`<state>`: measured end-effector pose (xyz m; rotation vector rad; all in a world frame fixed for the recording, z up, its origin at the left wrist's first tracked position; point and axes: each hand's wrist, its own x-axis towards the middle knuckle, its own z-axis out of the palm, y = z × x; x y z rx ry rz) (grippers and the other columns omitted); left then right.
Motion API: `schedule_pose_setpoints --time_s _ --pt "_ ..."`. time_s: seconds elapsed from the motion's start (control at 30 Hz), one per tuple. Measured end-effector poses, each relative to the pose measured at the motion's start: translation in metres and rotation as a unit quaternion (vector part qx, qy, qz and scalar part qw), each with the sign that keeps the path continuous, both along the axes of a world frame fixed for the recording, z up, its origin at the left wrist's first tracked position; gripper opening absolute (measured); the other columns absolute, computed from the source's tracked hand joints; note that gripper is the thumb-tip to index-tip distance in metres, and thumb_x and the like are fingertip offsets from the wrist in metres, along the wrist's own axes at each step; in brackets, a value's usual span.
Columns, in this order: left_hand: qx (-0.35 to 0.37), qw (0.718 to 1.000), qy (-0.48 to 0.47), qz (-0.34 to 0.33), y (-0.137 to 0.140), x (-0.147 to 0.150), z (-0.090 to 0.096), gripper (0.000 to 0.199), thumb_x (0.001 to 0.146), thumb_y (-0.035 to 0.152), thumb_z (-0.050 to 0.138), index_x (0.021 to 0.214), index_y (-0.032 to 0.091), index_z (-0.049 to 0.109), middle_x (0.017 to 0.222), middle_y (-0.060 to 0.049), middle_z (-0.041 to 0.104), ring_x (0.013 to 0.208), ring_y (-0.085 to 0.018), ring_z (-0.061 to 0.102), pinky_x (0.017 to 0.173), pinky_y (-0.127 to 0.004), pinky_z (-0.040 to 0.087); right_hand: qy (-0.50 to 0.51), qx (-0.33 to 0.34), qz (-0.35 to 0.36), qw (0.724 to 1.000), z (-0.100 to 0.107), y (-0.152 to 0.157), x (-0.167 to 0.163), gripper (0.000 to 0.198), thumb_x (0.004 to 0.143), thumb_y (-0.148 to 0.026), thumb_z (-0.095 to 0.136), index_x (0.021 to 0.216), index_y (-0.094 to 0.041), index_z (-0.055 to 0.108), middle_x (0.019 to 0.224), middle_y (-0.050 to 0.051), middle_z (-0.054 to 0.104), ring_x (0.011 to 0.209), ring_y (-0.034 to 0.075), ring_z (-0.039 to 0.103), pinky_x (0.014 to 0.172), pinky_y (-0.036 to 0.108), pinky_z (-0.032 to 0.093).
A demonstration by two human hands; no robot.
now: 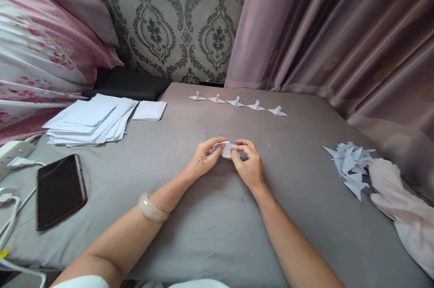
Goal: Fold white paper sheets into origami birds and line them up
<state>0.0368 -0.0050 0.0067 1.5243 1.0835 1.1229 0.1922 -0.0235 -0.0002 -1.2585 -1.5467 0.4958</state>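
Observation:
Between my two hands, above the middle of the grey-covered table (203, 224), is a small piece of folded white paper (227, 150). My left hand (207, 157) pinches its left side, thumb in front and fingers behind. On the right side my right hand (248, 161) grips it the same way. The fingertips partly cover the paper, so its full shape is hidden. Beyond the hands, several small folded paper figures (235, 101) stand in a slanting row, each with flat pointed sides and an upright part.
At the left lie a stack of white paper sheets (90, 120) and a smaller paper stack (149, 110). Nearer are a phone (61, 192), a power strip (13, 157) and white cables. A heap of folded paper pieces (352, 163) lies right, beside a pale cloth (396, 197).

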Motion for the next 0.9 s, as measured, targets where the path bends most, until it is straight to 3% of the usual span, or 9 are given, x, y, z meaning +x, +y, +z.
schedule_pose_setpoints --time_s 0.13,0.23,0.33,0.47,0.53,0.63,0.73,0.9 --pt "0.023 1.000 0.012 -0.003 0.000 0.000 0.000 0.027 0.080 0.024 0.059 0.105 0.017 0.067 0.103 -0.007 0.070 0.093 -0.019 0.062 0.083 -0.026 0.045 0.052 -0.010 -0.016 0.998 0.004 -0.002 0.000 0.011 0.085 -0.031 0.054 0.086 -0.023 0.062 0.098 0.006 0.068 0.097 0.021 0.062 0.091 0.037 0.046" --pt "0.031 1.000 0.004 0.006 0.002 -0.002 0.000 0.023 0.082 0.025 0.056 0.099 0.017 0.069 0.097 -0.005 0.071 0.091 -0.019 0.063 0.084 -0.026 0.045 0.079 -0.030 -0.069 0.994 0.005 -0.003 0.001 0.019 0.085 -0.039 0.055 0.091 -0.022 0.061 0.087 0.005 0.069 0.084 0.020 0.064 0.080 0.035 0.050" --pt "-0.006 0.999 -0.034 0.004 0.003 -0.003 0.001 0.022 0.081 0.031 0.061 0.092 0.015 0.070 0.091 -0.005 0.071 0.086 -0.019 0.063 0.078 -0.026 0.046 0.127 -0.057 -0.079 0.987 0.004 -0.002 0.003 0.026 0.084 -0.044 0.057 0.097 -0.021 0.058 0.074 0.003 0.068 0.069 0.018 0.064 0.068 0.032 0.050" --pt "-0.111 0.988 -0.099 -0.044 0.004 -0.002 0.000 0.031 0.078 0.043 0.066 0.086 0.014 0.070 0.079 -0.004 0.069 0.070 -0.016 0.061 0.064 -0.024 0.044 0.210 -0.119 -0.027 0.970 0.005 0.001 0.002 0.052 0.078 -0.045 0.065 0.121 -0.022 0.048 0.087 0.006 0.071 0.076 0.020 0.067 0.067 0.032 0.053" --pt "-0.150 0.981 -0.124 -0.025 0.005 -0.003 -0.003 0.034 0.077 0.047 0.067 0.079 0.013 0.069 0.071 -0.003 0.067 0.062 -0.013 0.058 0.057 -0.022 0.041 0.253 -0.159 0.017 0.954 0.003 0.002 0.001 0.077 0.073 -0.043 0.070 0.136 -0.023 0.032 0.096 0.007 0.071 0.078 0.020 0.067 0.069 0.033 0.054" --pt "-0.189 0.970 -0.152 0.032 0.008 -0.006 -0.008 0.039 0.073 0.051 0.070 0.076 0.012 0.068 0.065 -0.003 0.065 0.056 -0.013 0.055 0.052 -0.022 0.038 0.268 -0.203 0.063 0.940 -0.001 0.003 -0.001 0.095 0.070 -0.039 0.072 0.145 -0.022 0.016 0.085 0.002 0.070 0.067 0.016 0.065 0.065 0.031 0.052" --pt "-0.227 0.959 -0.155 0.071 0.011 -0.008 -0.010 0.044 0.072 0.055 0.068 0.075 0.011 0.068 0.062 -0.005 0.064 0.057 -0.016 0.058 0.051 -0.024 0.040 0.227 -0.223 0.054 0.946 -0.006 0.005 0.001 0.086 0.072 -0.038 0.069 0.143 -0.020 0.023 0.072 -0.004 0.066 0.058 0.013 0.060 0.059 0.027 0.048" --pt "-0.200 0.968 -0.099 0.113 0.014 -0.009 -0.014 0.034 0.071 0.040 0.070 0.090 0.012 0.066 0.071 -0.005 0.067 0.058 -0.015 0.059 0.048 -0.023 0.043 0.128 -0.208 -0.002 0.970 -0.011 0.008 0.009 0.053 0.076 -0.033 0.062 0.124 -0.019 0.045 0.083 0.003 0.068 0.066 0.015 0.063 0.064 0.029 0.049"
